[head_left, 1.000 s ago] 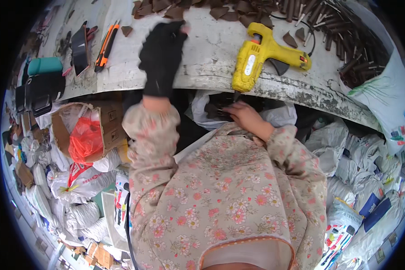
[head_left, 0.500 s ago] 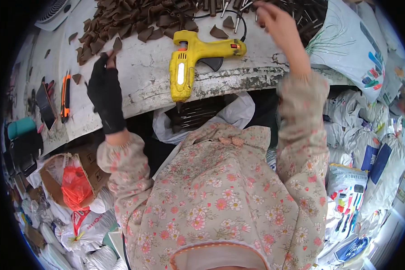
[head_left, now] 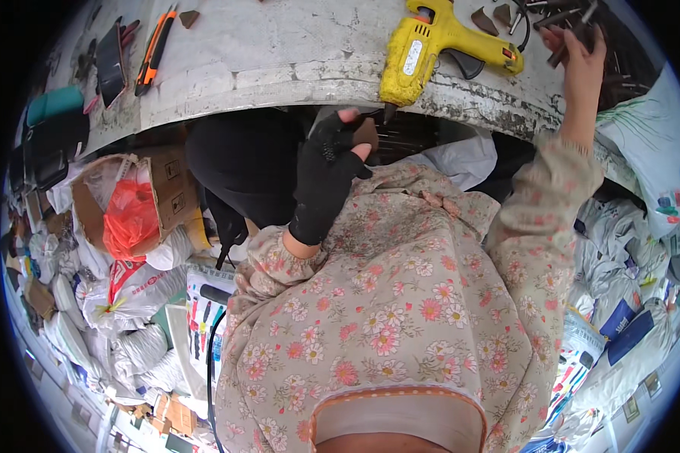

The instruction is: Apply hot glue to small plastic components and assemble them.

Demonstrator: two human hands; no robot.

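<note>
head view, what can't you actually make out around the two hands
- Head view: brown piece at the gloved left hand; fingers cover most of it, grip unclear.
- Right hand: dark sticks at its fingertips, cut by the top edge.
- Glue gun nozzle, in shadow under the table edge.

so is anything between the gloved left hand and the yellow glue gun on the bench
Nothing visible. The left hand sits just below the bench edge, holding a small brown piece, and the glue gun nozzle overhangs the edge close above it.
</note>
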